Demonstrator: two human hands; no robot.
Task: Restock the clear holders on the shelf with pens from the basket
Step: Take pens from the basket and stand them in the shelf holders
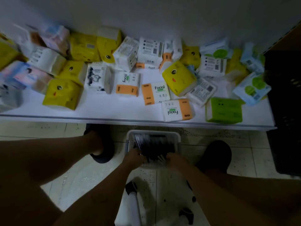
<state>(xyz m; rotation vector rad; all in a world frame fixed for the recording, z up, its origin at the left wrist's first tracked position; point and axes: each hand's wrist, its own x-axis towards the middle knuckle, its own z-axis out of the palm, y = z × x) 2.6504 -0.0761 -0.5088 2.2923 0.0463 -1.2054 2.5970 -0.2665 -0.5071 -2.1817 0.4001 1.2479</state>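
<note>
A white basket stands on the tiled floor just under the shelf's front edge. It is full of dark pens. Both my hands reach into its near side. My left hand lies on the pens at the left with its fingers curled down among them. My right hand is at the right, its fingers around a few pens whose light tips stick out between the hands. The scene is dim, so the exact grip is unclear. No clear holders are in view.
The white shelf above the basket is strewn with several tissue packs in yellow, orange, green and blue. A black crate stands at the right. My two dark shoes flank the basket. A white wheeled stool sits below me.
</note>
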